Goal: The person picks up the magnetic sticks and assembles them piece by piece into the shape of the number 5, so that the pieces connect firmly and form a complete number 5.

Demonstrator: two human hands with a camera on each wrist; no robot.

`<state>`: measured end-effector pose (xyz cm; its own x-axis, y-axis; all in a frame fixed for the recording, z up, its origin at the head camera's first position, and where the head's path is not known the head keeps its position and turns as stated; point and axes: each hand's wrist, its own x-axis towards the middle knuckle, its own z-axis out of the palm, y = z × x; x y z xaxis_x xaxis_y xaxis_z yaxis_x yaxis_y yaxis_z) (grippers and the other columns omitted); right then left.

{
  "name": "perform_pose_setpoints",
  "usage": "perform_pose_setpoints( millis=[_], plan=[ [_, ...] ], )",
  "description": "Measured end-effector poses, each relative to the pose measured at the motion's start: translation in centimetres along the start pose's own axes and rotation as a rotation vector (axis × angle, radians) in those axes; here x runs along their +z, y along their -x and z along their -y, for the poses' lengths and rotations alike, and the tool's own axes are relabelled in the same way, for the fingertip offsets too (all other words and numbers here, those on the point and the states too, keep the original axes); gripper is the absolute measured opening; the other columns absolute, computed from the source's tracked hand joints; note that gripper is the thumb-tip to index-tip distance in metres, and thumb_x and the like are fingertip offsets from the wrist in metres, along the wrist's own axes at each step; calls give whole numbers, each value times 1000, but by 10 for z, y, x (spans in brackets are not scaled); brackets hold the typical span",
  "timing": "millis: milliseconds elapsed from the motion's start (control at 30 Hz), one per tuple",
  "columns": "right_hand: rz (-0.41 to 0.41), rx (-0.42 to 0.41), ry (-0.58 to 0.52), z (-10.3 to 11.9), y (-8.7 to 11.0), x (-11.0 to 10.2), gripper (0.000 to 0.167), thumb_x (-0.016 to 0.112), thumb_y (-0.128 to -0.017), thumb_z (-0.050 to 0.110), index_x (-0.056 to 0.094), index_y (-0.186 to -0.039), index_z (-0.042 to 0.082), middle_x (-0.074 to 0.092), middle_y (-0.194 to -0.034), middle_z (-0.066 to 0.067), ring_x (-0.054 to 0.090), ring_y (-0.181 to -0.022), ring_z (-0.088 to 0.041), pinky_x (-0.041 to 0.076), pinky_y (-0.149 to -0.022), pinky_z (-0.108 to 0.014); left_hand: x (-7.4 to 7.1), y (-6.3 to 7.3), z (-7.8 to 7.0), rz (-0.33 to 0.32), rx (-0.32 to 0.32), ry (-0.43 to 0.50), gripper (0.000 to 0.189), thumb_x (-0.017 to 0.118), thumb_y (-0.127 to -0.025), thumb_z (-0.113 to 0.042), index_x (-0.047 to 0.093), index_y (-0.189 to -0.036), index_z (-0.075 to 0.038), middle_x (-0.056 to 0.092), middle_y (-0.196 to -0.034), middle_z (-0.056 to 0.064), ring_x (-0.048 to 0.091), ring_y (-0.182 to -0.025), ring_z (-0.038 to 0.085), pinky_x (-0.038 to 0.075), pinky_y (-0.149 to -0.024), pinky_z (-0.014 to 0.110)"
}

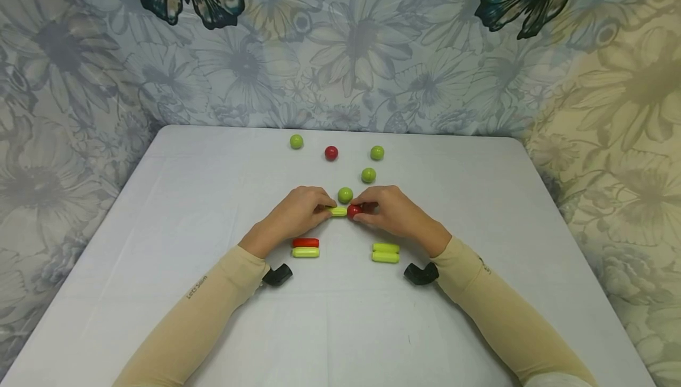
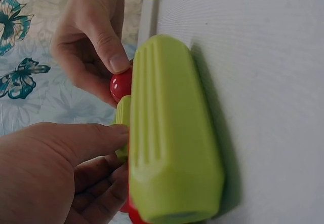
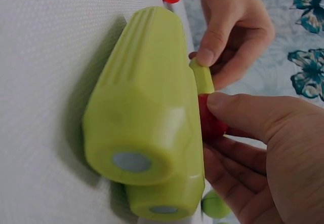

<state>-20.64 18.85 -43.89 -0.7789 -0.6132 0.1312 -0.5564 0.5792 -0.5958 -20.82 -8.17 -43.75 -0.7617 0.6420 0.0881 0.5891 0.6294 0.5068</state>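
Yellow-green rod (image 1: pixel 339 212) and red ball (image 1: pixel 353 211): end alignment

Mid-table, the left hand (image 1: pixel 302 210) pinched the rod between thumb and fingers. At the rod's right end, the right hand (image 1: pixel 393 214) pinched the red ball; rod and ball appeared to touch. Sound practice called for a level rod, its end centred on the ball, fingertips clear of the joint. Lettering on the left sleeve (image 1: pixel 213 310) read "Let's", then apparently "Slim"; the mark (image 1: pixel 485 266) on the right sleeve (image 1: pixel 505 310) was illegible.

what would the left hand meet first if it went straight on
Likely the red ball pinched by the right hand, at the tip of the green stick the left hand holds; exact contact is unclear.
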Motion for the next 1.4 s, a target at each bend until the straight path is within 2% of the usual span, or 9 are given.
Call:
perform_pose_setpoints(
  millis=[133, 400, 567, 767, 933, 1067, 1233, 1400],
  plan=[
    [5, -10, 16, 0, -1, -1, 27, 88, -94, 15, 83, -120, 7, 79, -112, 1, 71, -98, -12, 60, -83, -32, -4, 0, 0, 9, -25, 29, 26, 79, -102, -12, 80, -126, -5, 75, -116, 4, 66, -96, 18, 54, -90, 36],
    [-3, -36, 20, -1, 1, 2, 26, 88, -94, 14, 83, -118, 7, 79, -108, 3, 70, -94, -11, 60, -82, -32, -16, -3, 7, -34, -27, 83, 26, 77, -101, -9, 80, -126, -4, 76, -116, 5, 68, -97, 18, 57, -88, 35],
    [8, -2, 26, -4, 3, 5, 25, 89, -94, 14, 84, -118, 8, 78, -107, 5, 70, -95, -10, 60, -84, -31, -25, -17, 8, 1, 12, 60, 27, 78, -101, -7, 80, -128, -6, 76, -121, 6, 67, -99, 18, 56, -88, 35],
    [11, -7, 28, -4, 3, 5, 26, 89, -93, 14, 84, -117, 7, 78, -107, 4, 70, -96, -11, 61, -85, -31, -34, -35, 9, 11, 64, 43, 25, 80, -99, -5, 81, -124, -6, 75, -121, 6, 69, -100, 20, 57, -89, 36],
    [3, -36, 22, -4, 3, 4, 24, 89, -93, 12, 84, -116, 6, 78, -106, 3, 71, -95, -12, 61, -84, -32, -29, -45, 11, 52, 118, 30, 27, 77, -99, 1, 82, -123, -10, 74, -125, 2, 71, -105, 19, 57, -93, 34],
    [5, -49, 14, -4, 2, 4, 24, 89, -93, 11, 83, -116, 5, 78, -105, 2, 71, -93, -12, 61, -83, -32, -22, -49, 9, 97, 145, 12, 32, 72, -99, 7, 82, -124, -10, 74, -129, 3, 71, -114, 21, 56, -99, 35],
    [8, -44, 20, -3, 1, 4, 25, 88, -94, 12, 83, -117, 5, 78, -106, 2, 70, -93, -11, 61, -82, -32, -18, -49, 5, 127, 127, -13, 32, 73, -99, 5, 82, -126, -9, 73, -134, 4, 66, -127, 23, 52, -108, 38],
    [0, -39, 27, -1, 1, 2, 26, 88, -94, 12, 83, -119, 5, 78, -107, 3, 69, -92, -11, 60, -81, -31, -16, -51, 5, 108, 114, -14, 32, 78, -98, 1, 81, -129, -9, 73, -135, 4, 66, -127, 23, 52, -107, 38]
  ],
)
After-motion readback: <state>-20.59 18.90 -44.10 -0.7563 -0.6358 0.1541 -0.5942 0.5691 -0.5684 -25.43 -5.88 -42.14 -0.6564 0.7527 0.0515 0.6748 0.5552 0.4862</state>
